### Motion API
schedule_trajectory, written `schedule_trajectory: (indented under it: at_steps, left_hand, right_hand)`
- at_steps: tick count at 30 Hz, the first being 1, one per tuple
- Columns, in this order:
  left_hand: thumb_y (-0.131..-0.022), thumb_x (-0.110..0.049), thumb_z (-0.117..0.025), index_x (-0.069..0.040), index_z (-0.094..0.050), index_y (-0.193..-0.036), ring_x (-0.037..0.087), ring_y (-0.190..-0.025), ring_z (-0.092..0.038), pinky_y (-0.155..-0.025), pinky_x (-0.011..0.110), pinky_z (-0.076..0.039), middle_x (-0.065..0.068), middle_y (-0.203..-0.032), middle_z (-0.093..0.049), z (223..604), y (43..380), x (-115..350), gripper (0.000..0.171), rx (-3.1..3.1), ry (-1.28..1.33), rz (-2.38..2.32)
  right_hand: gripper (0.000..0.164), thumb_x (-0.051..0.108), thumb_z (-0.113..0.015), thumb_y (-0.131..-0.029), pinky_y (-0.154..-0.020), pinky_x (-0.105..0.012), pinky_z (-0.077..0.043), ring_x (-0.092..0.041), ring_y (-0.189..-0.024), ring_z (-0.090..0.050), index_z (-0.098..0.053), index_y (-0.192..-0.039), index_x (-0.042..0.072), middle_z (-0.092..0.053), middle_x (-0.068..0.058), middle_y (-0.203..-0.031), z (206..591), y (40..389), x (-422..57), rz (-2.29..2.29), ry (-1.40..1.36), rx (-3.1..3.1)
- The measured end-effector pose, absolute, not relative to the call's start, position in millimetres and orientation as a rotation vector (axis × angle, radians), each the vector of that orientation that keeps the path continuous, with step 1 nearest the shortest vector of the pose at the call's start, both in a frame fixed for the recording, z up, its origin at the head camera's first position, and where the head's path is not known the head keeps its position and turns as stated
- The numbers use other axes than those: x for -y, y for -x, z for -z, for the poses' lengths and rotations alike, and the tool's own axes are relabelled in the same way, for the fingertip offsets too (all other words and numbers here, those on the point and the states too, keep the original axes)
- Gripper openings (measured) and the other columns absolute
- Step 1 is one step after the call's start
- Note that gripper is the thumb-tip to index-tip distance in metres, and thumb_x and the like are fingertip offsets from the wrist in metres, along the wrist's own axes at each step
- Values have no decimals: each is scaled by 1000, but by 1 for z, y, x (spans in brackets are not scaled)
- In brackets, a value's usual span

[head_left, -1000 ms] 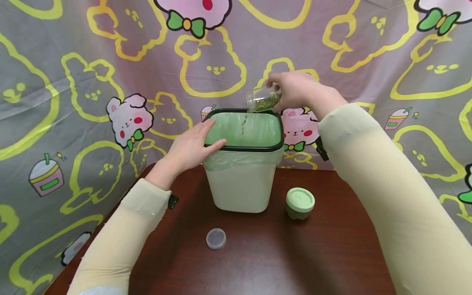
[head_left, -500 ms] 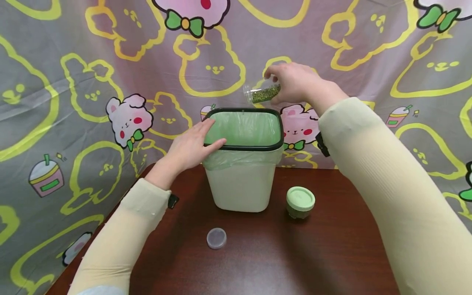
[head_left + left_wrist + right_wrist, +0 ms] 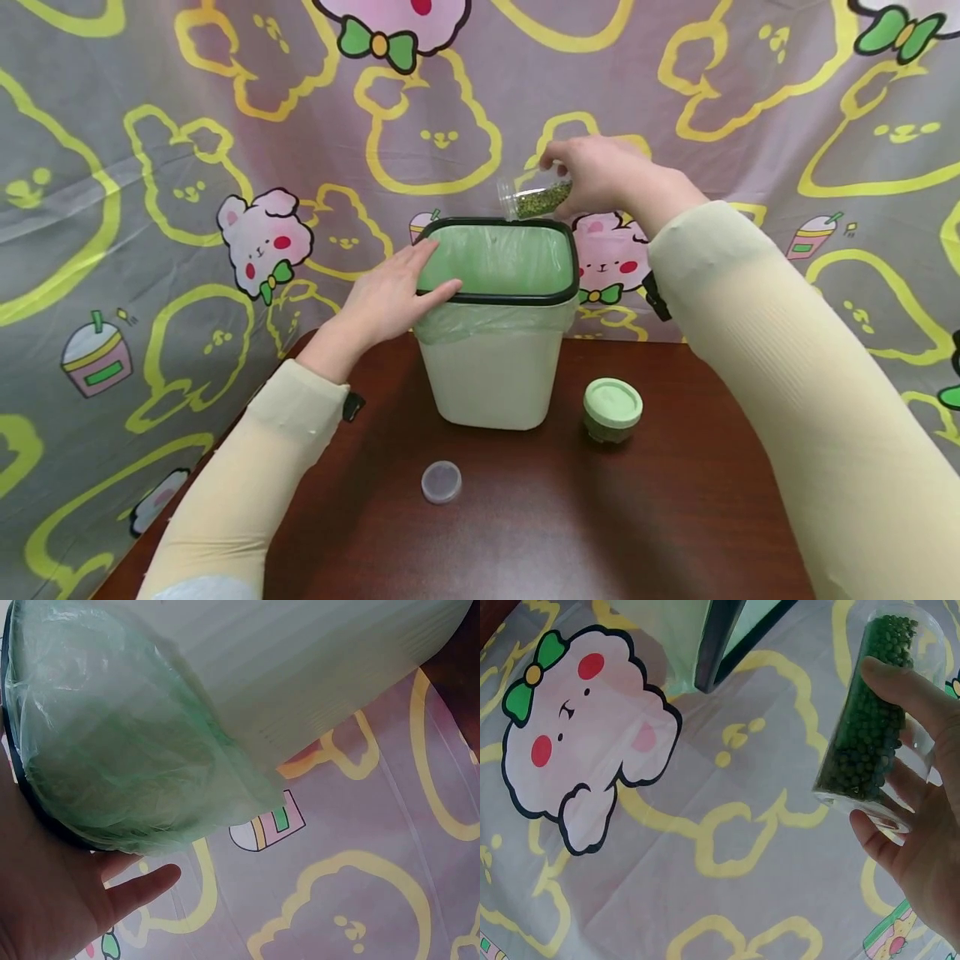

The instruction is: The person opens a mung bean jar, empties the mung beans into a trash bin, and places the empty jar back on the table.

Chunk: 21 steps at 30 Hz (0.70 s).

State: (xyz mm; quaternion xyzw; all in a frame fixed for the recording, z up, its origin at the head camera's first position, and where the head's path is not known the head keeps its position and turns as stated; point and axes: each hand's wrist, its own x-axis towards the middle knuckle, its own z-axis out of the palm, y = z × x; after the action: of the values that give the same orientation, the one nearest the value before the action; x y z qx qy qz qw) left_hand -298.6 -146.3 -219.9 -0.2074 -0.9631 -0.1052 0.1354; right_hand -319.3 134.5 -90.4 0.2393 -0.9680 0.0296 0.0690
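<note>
My right hand [image 3: 600,177] grips a clear jar [image 3: 534,198] partly filled with small green mung beans. Tipped nearly onto its side, the lidless jar points its mouth left, just above the back rim of a white bin [image 3: 491,367]. In the right wrist view, thumb and fingers [image 3: 911,686] wrap the jar, and the mung beans [image 3: 866,727] lie along its lower side. My left hand [image 3: 386,296] rests at the bin's left rim with fingers straight and thumb over the front edge. A green bag [image 3: 112,742] lines the bin and folds over its outside.
A small round clear lid [image 3: 441,482] lies on the dark wooden table [image 3: 525,533] in front of the bin. To the bin's right stands a small container with a light green lid [image 3: 612,403]. A patterned cloth [image 3: 300,75] hangs behind.
A second ago beans were falling from the jar into the bin. The right hand then raised and levelled the jar, stopping the stream, and has since lowered it slightly. The left hand stayed put.
</note>
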Motion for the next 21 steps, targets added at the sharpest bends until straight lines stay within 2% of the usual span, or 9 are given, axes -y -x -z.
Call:
schedule_trajectory:
  at_steps: [10, 21]
  left_hand:
    - [-91, -74, -34, -13, -24, -155, 26, -144, -22, -111, 49, -27, 9, -159, -23, 219, 298, 147, 90, 2784, 599, 308]
    - [-91, -73, -34, -12, -24, -155, 26, -144, -22, -110, 50, -27, 9, -159, -23, 220, 298, 146, 89, 2783, 606, 307]
  right_hand:
    - [67, 29, -76, -83, -94, -58, -39, -37, -122, -47, -44, -139, 8, -51, -20, -135, 87, 320, -140, -37, -709, 2888]
    - [67, 24, -74, -83, -95, -58, -38, -38, -122, -47, -44, -140, 8, -52, -19, -134, 83, 319, -139, -19, -714, 2839]
